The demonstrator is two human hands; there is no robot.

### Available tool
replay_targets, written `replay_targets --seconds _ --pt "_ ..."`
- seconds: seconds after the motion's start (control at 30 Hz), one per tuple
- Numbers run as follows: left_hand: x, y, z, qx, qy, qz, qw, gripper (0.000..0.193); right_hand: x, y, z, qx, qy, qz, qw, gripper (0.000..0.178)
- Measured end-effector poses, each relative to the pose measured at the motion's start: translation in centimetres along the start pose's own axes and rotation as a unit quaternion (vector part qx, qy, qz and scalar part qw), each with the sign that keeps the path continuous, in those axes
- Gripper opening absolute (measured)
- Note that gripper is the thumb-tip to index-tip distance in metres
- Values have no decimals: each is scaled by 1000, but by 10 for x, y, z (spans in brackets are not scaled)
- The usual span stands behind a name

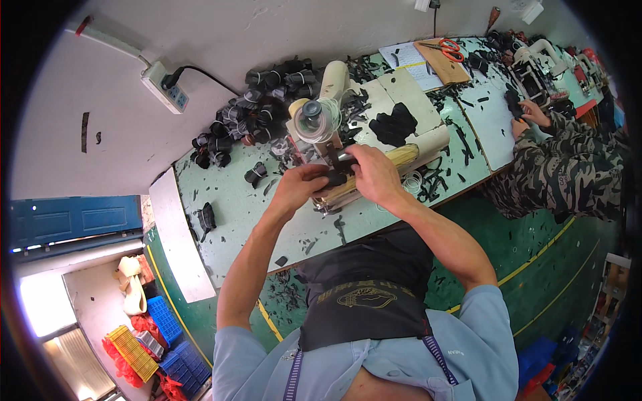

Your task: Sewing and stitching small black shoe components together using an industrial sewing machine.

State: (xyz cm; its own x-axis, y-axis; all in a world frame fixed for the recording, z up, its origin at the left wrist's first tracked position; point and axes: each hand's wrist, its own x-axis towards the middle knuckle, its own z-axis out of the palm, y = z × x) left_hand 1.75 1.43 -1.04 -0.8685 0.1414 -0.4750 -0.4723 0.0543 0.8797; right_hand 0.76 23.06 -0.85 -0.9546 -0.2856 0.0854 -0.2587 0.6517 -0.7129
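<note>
My left hand (299,189) is closed on a small dark fabric bundle (336,178) at the front of a white bench machine (433,143). From the other side, my right hand (376,175) pinches the same bundle close under the machine's head; its fingertips are partly hidden there. A reel of white cord (329,119) sits on top of the machine, just beyond my hands. A loose pile of black fabric pieces (393,125) lies on the machine's flat bed to the right.
Tied dark bundles (251,110) are heaped at the back left, with a single bundle (206,218) nearer the left end. Black scraps litter the green table (247,234). Red-handled scissors (447,49) lie on a brown board. A co-worker in a camouflage sleeve (568,157) handles dark pieces at right.
</note>
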Motion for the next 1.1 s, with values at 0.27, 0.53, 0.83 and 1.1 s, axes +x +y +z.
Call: replay_targets --seconds 0.27,0.53,0.83,1.1 --pt "-9 10 -9 92 22 -92 991 25 -6 10 -17 44 -55 33 997 20" --pt "-2 4 6 68 20 -40 997 24 0 0 -2 -6 0 -31 999 20" --pt "-5 2 2 88 92 -15 992 22 -4 12 -16 49 -39 -1 998 22" --pt "0 -15 -4 100 46 46 993 24 -3 3 -7 -35 2 -21 999 22"
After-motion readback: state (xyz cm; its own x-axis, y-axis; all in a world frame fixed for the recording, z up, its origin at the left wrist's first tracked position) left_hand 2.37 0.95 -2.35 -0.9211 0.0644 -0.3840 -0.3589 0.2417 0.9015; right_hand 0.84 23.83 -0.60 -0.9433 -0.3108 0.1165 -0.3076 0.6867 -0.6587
